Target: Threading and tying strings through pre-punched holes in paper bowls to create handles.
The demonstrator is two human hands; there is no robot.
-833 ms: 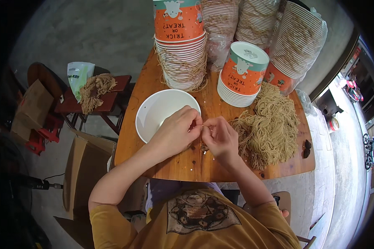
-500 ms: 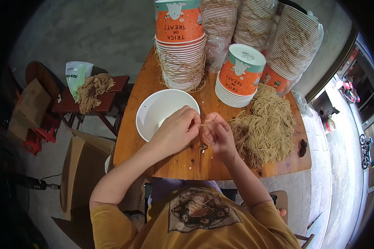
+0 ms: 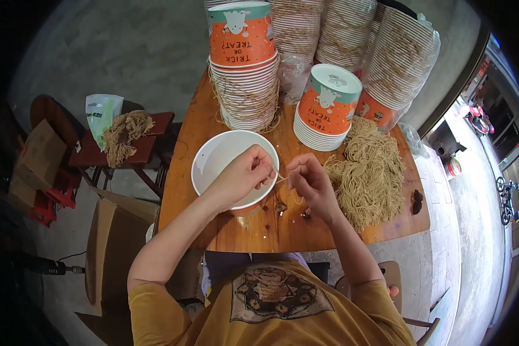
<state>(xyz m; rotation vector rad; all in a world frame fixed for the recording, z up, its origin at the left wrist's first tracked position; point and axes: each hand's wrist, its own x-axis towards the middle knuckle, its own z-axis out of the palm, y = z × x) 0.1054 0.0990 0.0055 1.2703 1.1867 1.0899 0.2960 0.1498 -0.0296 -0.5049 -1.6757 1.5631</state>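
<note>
A white-lined paper bucket (image 3: 213, 151) stands mouth up on the wooden table, its outside orange near the base. Over its right rim, my left hand (image 3: 249, 174) is closed, pinching a thin tan cord (image 3: 281, 178). My right hand (image 3: 309, 180) is closed on the same cord a little to the right, and a loose length hangs below. Both hands are above the tabletop, a short gap between them. To the right of my right hand lies a thick bundle of tan cords (image 3: 370, 184).
Behind the hands rise a tall stack of upturned orange buckets (image 3: 242, 92) and a shorter stack (image 3: 327, 109). Plastic-wrapped stacks (image 3: 401, 63) stand farther back. Two dark lumps (image 3: 417, 202) lie near the table's right edge. A red bench (image 3: 147, 141) and a cardboard box (image 3: 118, 230) are left.
My hands have moved slightly apart, and more of the cord shows between them. The right hand has turned, its fingers curling in. The whole view has shifted a little.
</note>
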